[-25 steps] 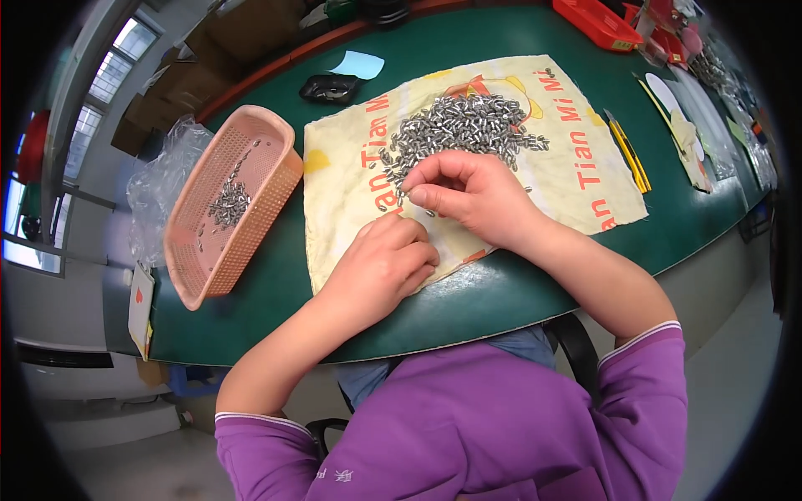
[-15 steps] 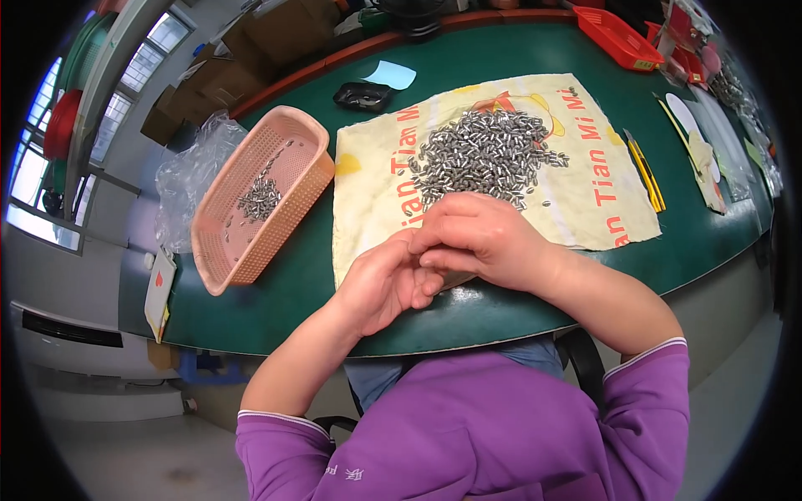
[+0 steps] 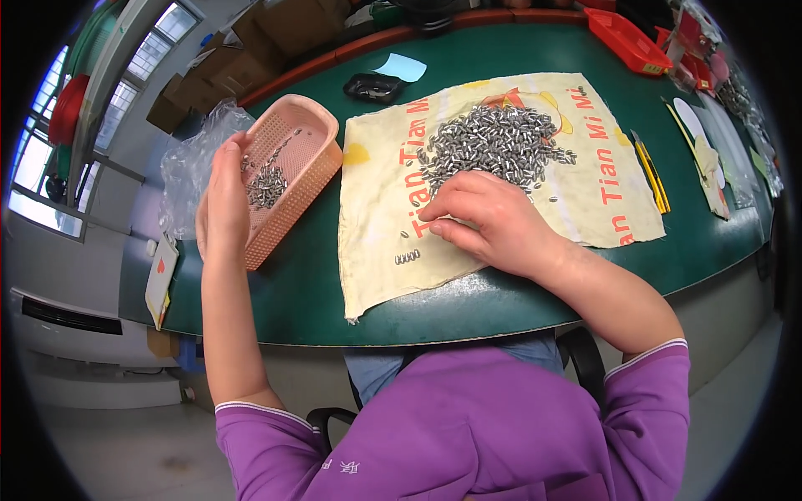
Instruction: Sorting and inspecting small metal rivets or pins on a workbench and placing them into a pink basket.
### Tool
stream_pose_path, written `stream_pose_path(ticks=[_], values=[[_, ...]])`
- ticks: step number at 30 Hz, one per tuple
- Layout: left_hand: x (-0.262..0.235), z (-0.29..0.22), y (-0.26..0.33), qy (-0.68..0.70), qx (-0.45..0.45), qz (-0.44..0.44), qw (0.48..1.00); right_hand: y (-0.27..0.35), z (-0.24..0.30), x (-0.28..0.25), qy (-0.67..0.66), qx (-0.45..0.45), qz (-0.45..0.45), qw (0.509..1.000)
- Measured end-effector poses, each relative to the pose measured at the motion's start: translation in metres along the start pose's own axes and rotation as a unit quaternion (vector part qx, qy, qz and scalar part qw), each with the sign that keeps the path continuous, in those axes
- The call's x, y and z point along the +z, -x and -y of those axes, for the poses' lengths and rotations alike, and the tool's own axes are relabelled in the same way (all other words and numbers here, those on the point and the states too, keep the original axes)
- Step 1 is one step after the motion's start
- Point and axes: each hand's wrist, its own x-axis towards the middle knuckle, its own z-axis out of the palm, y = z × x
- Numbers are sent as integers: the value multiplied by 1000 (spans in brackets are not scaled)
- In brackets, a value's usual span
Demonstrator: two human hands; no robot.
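A heap of small, shiny, rounded metal pieces (image 3: pixel 489 142) lies on a cream cloth (image 3: pixel 376 192) with red lettering. Beside the heap's near edge, my right hand (image 3: pixel 493 219) is over the cloth, its fingers bent and thumb close to the index finger; anything pinched there is too small to make out. A short row of metal pieces (image 3: pixel 407 257) lies on the cloth left of that hand. My left hand (image 3: pixel 227 200) is at the near left side of a pink plastic basket (image 3: pixel 296 200), fingers stretched upward, with nothing visible in it. More metal pieces (image 3: pixel 267 187) lie inside the basket.
The green table (image 3: pixel 292 309) carries a yellow cutter (image 3: pixel 652 175) right of the cloth. A black pouch (image 3: pixel 373 87) and light blue paper (image 3: pixel 403 67) lie beyond it. A clear plastic bag (image 3: pixel 188 175) is behind the basket; a red tray (image 3: pixel 628 40) stands far right.
My hands have come apart. The left moved from beside the right to the basket; the right stayed near the heap. A row of pieces on the cloth now shows. The whole view shifted slightly.
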Motion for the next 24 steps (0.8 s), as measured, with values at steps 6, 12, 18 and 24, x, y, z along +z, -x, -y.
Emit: stream_pose_path(ticks=[6, 12, 18, 24], values=[[37, -7, 52, -167, 90, 123, 974, 5, -6, 0, 45, 20, 28, 998], [71, -28, 119, -144, 52, 351, 924, 7, 0, 4, 37, 53, 84, 994], [71, -15, 127, -126, -1, 364, 923, 8, 1, 7, 7, 117, 117, 986], [75, -20, 106, -115, -1, 407, 906, -12, 22, 3, 5, 187, 225, 956]])
